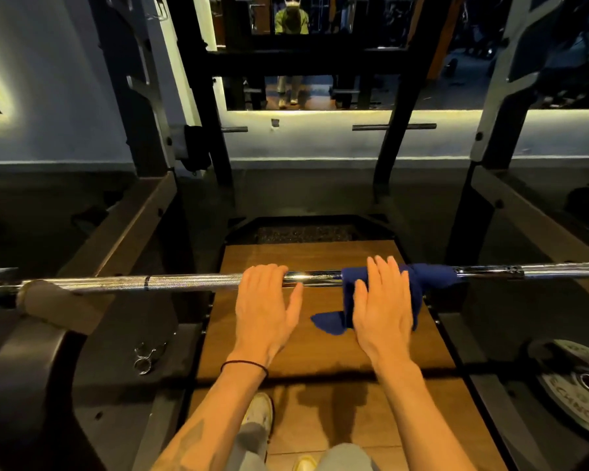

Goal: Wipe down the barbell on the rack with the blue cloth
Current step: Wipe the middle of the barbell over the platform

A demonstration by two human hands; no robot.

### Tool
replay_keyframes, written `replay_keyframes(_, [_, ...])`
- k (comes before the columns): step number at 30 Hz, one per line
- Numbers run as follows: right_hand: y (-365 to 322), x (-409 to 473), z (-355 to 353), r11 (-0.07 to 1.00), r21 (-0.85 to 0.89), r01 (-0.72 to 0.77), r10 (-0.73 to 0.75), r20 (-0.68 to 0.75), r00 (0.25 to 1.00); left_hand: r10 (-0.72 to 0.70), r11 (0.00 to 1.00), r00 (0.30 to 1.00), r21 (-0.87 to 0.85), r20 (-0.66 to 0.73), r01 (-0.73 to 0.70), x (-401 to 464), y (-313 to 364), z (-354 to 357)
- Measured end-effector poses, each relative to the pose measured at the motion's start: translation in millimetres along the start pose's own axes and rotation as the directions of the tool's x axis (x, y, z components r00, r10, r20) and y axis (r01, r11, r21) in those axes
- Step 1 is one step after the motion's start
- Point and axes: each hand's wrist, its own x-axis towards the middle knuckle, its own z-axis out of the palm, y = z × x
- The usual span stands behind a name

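A chrome barbell (191,282) lies across the rack from left to right at mid-height of the view. The blue cloth (429,275) is draped over the bar right of centre, and a corner of it hangs down below the bar. My right hand (383,300) lies on the cloth with its fingers over the top of the bar, thumb on the near side. My left hand (264,302) rests bare on the bar just left of the cloth, fingers curled over the top, thumb stretched out to the right.
Black rack uprights (140,107) stand on both sides and behind the bar. A wooden platform (306,256) lies below. A spring collar (147,358) sits on the rack base at the left, a weight plate (578,379) on the floor at the right. A mirror (320,93) faces me.
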Motion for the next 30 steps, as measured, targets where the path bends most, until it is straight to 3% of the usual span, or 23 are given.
replay_keyframes(2, [-24,-3,3,0.995,0.091,-0.040,0.038,0.028,0.999,-0.031,0.999,0.999,0.024,0.010,0.031,4,3,-3])
replay_keyframes(6, [-67,-17,6,0.939,0.290,0.185,-0.233,0.139,0.963,0.121,0.951,0.955,0.245,0.272,-0.190,35,-3,-21])
replay_keyframes(8, [-68,-16,2,0.919,0.270,0.286,-0.347,0.214,0.913,0.126,0.959,0.907,0.185,0.401,-0.215,57,-7,-29])
replay_keyframes(10, [-51,-6,-3,0.908,0.212,0.363,-0.410,0.265,0.872,0.045,0.992,0.860,0.078,0.507,-0.098,69,-6,-28])
replay_keyframes(12, [-22,4,-6,0.924,0.150,0.353,-0.380,0.226,0.897,-0.030,0.995,0.826,0.094,0.563,-0.028,72,-4,-20])
replay_keyframes(16, [23,11,-8,0.981,0.095,0.169,-0.174,0.047,0.984,-0.040,0.935,0.785,0.301,0.618,-0.189,68,-6,-13])
replay_keyframes(18, [11,6,-4,0.996,0.089,0.009,-0.012,0.036,0.999,-0.046,0.947,0.790,0.277,0.612,-0.160,68,-7,-13])
replay_keyframes(20, [-12,0,2,0.992,0.118,-0.051,0.050,0.017,0.999,-0.048,0.952,0.798,0.270,0.601,-0.146,65,-6,-12])
replay_keyframes(24, [-54,-14,12,0.956,0.215,0.198,-0.225,0.112,0.968,-0.017,0.966,0.857,0.229,0.516,-0.118,57,-6,-9])
replay_keyframes(27, [-40,-10,2,0.914,0.175,0.365,-0.397,0.209,0.894,0.126,0.945,0.931,0.245,0.341,-0.218,44,-11,-1])
replay_keyframes(30, [4,-3,-4,0.953,0.123,0.278,-0.292,0.115,0.950,0.139,0.942,0.981,0.288,0.136,-0.173,24,-6,12])
